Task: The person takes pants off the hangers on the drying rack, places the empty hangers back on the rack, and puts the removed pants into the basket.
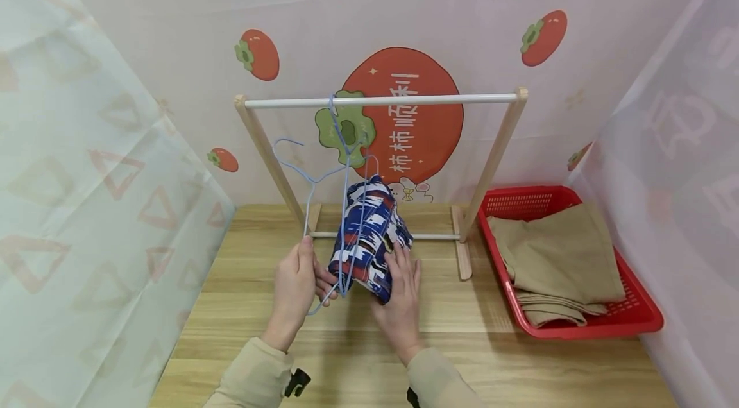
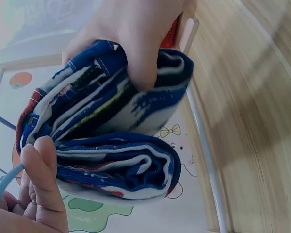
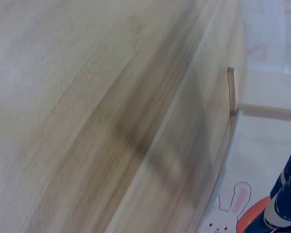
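Folded patterned trousers [image 1: 369, 235] in blue, white and red hang in the air below the rail of a small clothes rack. My right hand [image 1: 399, 296] grips the folded bundle from the right; in the left wrist view its thumb presses into the folds. A light blue wire hanger [image 1: 312, 180], its hook free of the rail, is held by my left hand [image 1: 297, 280]. In the left wrist view, the fingertips [image 2: 44, 145] of that hand touch the trousers' edge beside the hanger wire [image 2: 9, 179]. The right wrist view shows only a corner of the trousers [image 3: 286, 194].
Another blue hanger [image 1: 348, 151] hooks over the white rail [image 1: 427, 100], its wires crossing before the trousers. A third hook [image 1: 374, 161] shows beside it. On the wooden table [image 1: 242, 305], a red basket [image 1: 577, 333] at right holds folded tan cloth [image 1: 560, 254]. Printed sheets surround the table.
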`<state>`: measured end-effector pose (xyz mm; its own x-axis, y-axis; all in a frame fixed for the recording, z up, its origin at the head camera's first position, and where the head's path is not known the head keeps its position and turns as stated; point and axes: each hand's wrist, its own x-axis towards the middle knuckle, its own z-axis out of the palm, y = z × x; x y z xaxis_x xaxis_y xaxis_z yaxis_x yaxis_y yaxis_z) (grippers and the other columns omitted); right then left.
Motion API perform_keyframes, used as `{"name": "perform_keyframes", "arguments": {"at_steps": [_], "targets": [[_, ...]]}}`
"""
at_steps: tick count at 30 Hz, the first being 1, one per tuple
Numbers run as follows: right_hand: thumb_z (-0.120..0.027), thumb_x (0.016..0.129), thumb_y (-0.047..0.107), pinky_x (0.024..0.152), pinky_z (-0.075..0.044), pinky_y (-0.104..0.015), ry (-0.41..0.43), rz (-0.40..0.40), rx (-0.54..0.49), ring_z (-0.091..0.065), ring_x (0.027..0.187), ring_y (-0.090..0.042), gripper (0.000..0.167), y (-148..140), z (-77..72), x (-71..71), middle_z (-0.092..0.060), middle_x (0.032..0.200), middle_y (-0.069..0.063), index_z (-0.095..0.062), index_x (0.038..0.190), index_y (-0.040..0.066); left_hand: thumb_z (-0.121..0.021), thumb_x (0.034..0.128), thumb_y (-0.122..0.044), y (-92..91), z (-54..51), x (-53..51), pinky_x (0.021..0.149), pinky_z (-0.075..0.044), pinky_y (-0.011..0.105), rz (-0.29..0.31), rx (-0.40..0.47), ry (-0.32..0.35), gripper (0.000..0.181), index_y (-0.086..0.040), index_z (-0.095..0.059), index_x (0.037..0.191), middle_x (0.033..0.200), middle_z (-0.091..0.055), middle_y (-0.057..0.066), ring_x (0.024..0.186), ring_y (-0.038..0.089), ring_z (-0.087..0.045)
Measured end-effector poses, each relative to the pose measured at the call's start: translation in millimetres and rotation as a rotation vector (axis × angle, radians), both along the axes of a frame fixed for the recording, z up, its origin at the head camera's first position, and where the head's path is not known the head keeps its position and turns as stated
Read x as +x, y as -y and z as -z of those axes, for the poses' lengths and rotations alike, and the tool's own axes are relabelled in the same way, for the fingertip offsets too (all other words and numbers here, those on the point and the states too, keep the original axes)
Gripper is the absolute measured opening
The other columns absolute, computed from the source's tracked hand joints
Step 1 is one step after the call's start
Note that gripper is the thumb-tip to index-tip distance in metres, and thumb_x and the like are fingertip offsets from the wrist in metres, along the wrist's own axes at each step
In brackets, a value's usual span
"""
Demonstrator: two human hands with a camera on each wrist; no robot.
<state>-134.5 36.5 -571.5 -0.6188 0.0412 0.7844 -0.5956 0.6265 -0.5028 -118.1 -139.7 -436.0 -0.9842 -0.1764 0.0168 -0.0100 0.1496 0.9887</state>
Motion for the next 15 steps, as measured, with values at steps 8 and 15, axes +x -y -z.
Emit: {"name": "perform_keyframes", "arguments": {"at_steps": [8,15], "targets": [[-0.074,0.073,-0.006,0.124,-0.013,-0.063,-0.079,0.004,-0.058,-0.041,0.141,-0.05,0.072,-17.2,-4.3,-2.3,-0.048,0.152,-0.024,-0.051,0.141,-0.001,-0.036,0.1098,-0.051,0.6,3.4,-0.7,0.038,-0.054,0.047,0.022,0.003,-0.01,0.063,0.004,-0.05,0.083,0.062,-0.064,0.018,0.044,0.036,-0.065],[-0.066,0.075,-0.007,0.124,-0.012,-0.064,-0.168,-0.021,0.032,-0.043,0.139,-0.051,0.064,-34.7,-11.4,-10.7,-0.053,0.145,-0.025,-0.049,0.137,-0.004,-0.038,0.1077,-0.056,1.6,4.3,0.4,0.036,-0.052,0.049,0.066,-0.014,-0.017,0.065,0.002,-0.051,0.081,0.059,-0.064,0.018,0.043,0.035,-0.065]]}}
